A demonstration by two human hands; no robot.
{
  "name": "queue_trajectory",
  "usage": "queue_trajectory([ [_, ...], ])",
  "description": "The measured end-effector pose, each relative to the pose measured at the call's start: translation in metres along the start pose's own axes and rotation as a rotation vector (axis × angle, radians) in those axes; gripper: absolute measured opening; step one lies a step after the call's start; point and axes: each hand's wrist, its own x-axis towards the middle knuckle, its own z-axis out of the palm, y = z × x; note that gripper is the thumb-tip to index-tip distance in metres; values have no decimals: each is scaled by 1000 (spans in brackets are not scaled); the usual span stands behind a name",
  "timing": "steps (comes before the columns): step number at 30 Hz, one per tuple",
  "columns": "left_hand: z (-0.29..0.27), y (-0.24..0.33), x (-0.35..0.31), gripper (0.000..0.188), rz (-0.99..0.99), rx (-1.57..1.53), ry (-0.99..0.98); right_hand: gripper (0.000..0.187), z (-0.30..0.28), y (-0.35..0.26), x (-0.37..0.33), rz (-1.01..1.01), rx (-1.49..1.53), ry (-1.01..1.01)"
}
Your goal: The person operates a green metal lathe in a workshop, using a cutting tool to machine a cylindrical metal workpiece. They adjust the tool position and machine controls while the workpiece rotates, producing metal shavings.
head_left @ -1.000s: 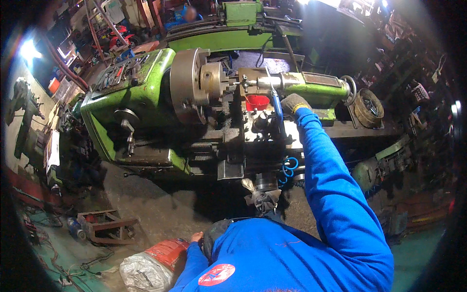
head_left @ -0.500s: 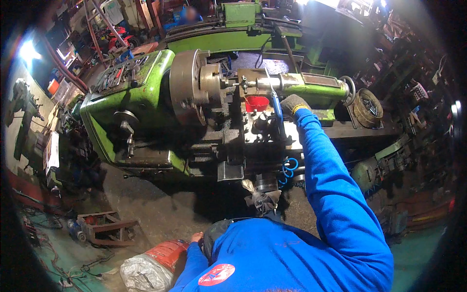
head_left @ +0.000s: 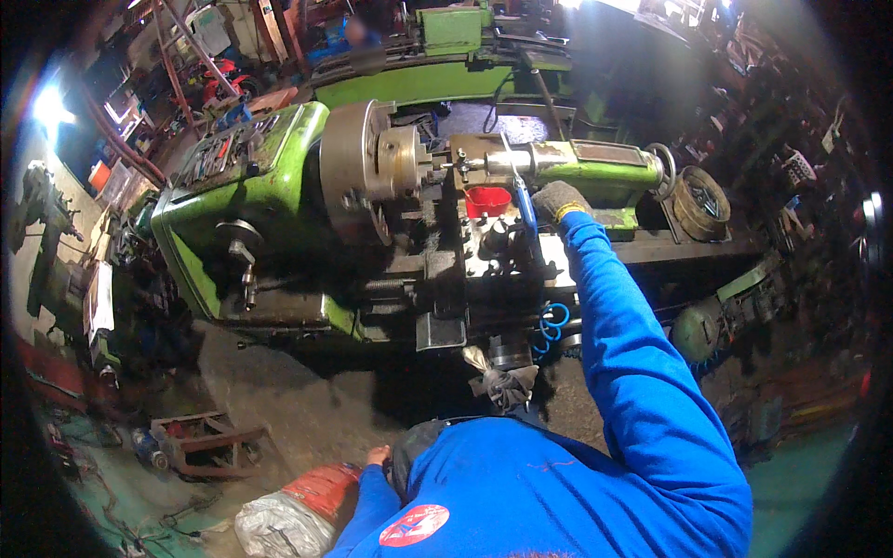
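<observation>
Head view shows the right hand point(head_left: 561, 201) in a grey knitted glove, reached far out over the green lathe point(head_left: 279, 186). Its grip is closed around a thin blue-handled tool point(head_left: 526, 206), which stands just left of the glove and points toward the far side. The tool's tip is near the shiny metal workpiece point(head_left: 507, 163), but I cannot tell if they touch. The workpiece lies across the machine, between the round chuck point(head_left: 358, 167) on the left and the green tailstock point(head_left: 609, 172) on the right.

The left hand point(head_left: 377, 456) is low and near, beside the blue jacket, just above a red and white sack point(head_left: 293, 511) on the floor. Only a small part of it shows, so I cannot tell if its grip is apart or together.

A red cup point(head_left: 488, 199) sits on the dark carriage point(head_left: 498, 251), just left of the tool. The space around the right hand is narrow: the tailstock is close behind it and the carriage is under it. The near side of the lathe has open floor, dusty and grey.

The chuck is heavy bare steel, round and stepped. The lathe body is painted green, worn and oily. A blue coiled hose point(head_left: 551, 325) hangs at the near edge of the carriage.
</observation>
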Motion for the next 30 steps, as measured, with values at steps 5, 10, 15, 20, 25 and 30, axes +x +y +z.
queue_trajectory([
  [5, -4, 4, -2, 51, -62, 45, -94, 46, 0, 2, -32, -98, 166, 241],
  [10, -6, 26, -11, 45, -354, -173, -172, 45, 8, 20, -54, -235, 248, 404],
  [15, -15, 49, -14, 36, -386, 23, -177, 38, 53, 53, -25, -442, 262, 466],
  [20, -27, 72, -27, 31, -176, 109, -15, 26, 41, 43, -44, -499, 640, 454],
  [25, -30, 118, -56, 34, -310, -28, 73, 24, 48, 43, -44, -546, 912, 350],
  [30, -42, 137, -90, 39, -333, -39, 165, 20, 45, 54, -33, -727, 801, 367],
])
